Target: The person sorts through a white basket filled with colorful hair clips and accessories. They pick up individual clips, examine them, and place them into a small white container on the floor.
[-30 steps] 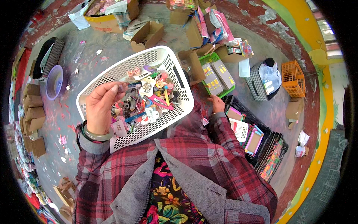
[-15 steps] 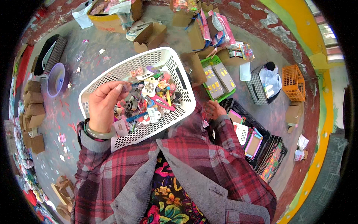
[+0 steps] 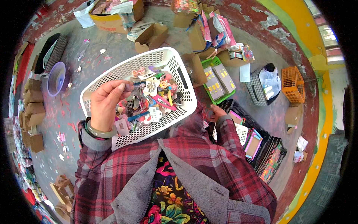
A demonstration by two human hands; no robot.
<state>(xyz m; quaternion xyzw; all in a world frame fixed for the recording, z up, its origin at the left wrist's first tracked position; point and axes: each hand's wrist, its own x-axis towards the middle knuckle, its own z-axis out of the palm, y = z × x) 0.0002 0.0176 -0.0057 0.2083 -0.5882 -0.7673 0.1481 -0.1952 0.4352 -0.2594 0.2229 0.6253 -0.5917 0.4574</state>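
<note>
A white plastic basket (image 3: 179,59) sits tilted against my lap, holding a jumble of small hair clips and trinkets (image 3: 151,99), some on white cards. Above its left side my left hand (image 3: 105,108) is closed in a pinch, thumb against forefinger. A small dark bit shows at the fingertips, too small to name. On the right, my right hand (image 3: 219,113) is low beside my knee, by a black crate (image 3: 257,123). Its fingers are partly hidden and blurred, so their grip is unclear.
A green basket (image 3: 218,98) with grey boxes stands beyond my right hand. Farther right are a checked bin (image 3: 257,89) and an orange crate (image 3: 293,84). Cardboard boxes (image 3: 151,37) stand ahead; a purple basin (image 3: 56,79) is at left. Scraps litter the floor.
My right hand has turned slightly, and its fingers show less than before. My left hand keeps its pinch over the basket. The whole view has shifted slightly.
</note>
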